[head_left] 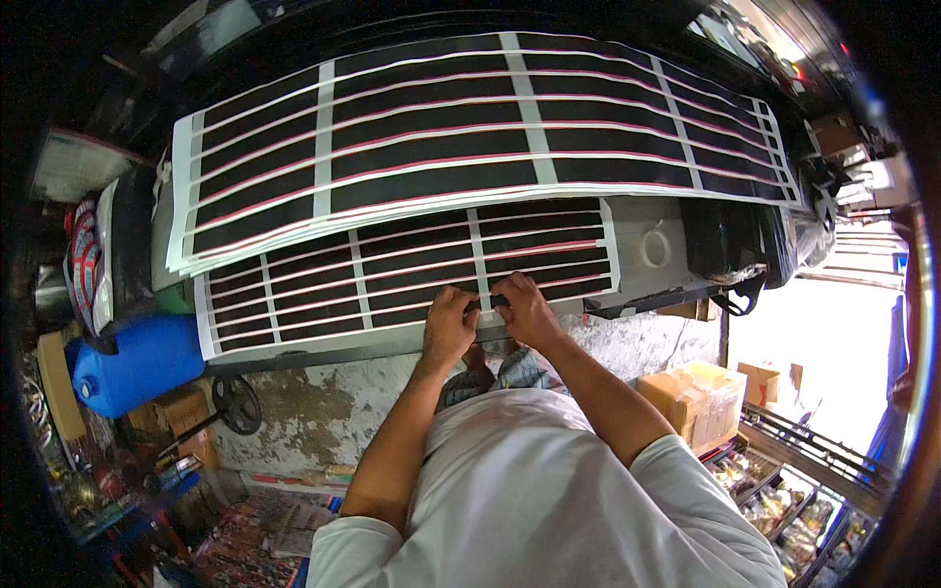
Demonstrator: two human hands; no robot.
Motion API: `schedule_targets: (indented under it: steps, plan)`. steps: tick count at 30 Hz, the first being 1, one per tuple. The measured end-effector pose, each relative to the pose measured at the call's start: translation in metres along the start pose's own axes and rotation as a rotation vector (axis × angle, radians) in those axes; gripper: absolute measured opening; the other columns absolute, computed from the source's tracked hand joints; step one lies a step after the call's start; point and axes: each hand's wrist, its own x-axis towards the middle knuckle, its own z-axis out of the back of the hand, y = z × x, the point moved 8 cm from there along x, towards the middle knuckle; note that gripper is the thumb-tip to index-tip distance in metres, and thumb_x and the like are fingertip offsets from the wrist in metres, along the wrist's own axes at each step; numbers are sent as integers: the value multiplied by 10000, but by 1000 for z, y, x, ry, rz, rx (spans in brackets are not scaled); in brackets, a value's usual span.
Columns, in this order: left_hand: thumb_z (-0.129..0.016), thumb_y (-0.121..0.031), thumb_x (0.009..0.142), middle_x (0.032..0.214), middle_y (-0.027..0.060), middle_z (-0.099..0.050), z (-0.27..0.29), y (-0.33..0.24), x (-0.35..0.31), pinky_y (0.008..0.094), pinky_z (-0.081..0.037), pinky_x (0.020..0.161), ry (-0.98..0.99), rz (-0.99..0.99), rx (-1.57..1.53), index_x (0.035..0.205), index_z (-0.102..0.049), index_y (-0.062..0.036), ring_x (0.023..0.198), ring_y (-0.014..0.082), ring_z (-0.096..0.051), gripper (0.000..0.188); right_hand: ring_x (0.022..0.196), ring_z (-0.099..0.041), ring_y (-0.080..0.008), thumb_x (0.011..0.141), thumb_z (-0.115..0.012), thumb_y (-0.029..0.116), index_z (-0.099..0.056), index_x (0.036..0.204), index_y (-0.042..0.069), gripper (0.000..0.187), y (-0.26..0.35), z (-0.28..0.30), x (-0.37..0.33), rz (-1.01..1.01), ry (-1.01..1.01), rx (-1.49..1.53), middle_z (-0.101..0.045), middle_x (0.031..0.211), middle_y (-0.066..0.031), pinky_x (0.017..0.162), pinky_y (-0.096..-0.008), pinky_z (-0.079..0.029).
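Note:
A small sheet [392,279] printed with black bars, white gaps and thin red lines lies on the grey table [627,230] in front of me. My left hand [449,323] and my right hand [524,309] meet at its near edge, fingers curled, pinching a black strip of the sheet between them. Behind it a larger stack of the same striped sheets [470,127] spreads across the table and overlaps the small sheet's far edge.
A roll of white tape [655,248] lies on the table right of the small sheet. Black bags [730,245] sit at the right end. A blue plastic drum [137,367] stands at lower left, cardboard boxes [696,397] at lower right.

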Motion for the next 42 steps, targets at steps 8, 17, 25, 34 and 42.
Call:
schedule_targets:
  steps: [8,17,25,34,42]
  plan:
    - [-811,-63,941,1114,169,-636,3,-5,-2,472,-612,853,-25,-57,12,1212,-739,-34,1030,384,-699,281,1155,-588,-448,761,-808,-20,-617,1232,66,516,6,-1,-1,-9,42,-37,-573,1237,-180,1022,-555,-508]
    - [-817,-49,951,1104,154,-629,0,3,0,436,-605,823,16,26,-114,1218,-739,-41,958,342,-715,278,1177,-576,-389,779,-832,40,-668,1263,158,525,20,2,-4,44,95,-52,-566,1260,-122,1034,-544,-479]
    - [-828,-64,943,1090,156,-629,4,-1,2,432,-598,814,12,4,-74,1211,-738,-47,953,341,-703,284,1178,-557,-346,803,-812,30,-717,1104,174,347,18,-5,-9,52,85,-63,-534,1211,-91,1013,-524,-458]
    - [-825,-32,921,1109,158,-640,2,1,1,416,-613,855,13,11,-74,1204,-748,-29,989,333,-718,293,1155,-551,-369,832,-764,7,-670,1018,173,267,13,-10,-10,45,77,-51,-532,1217,-94,982,-541,-460]
    - [-825,-28,931,1159,163,-644,0,2,0,410,-641,838,19,37,-71,1209,-737,-18,1017,342,-733,291,1142,-551,-375,843,-767,57,-666,1055,187,268,5,-13,-8,65,50,-8,-534,1230,-89,979,-553,-453]
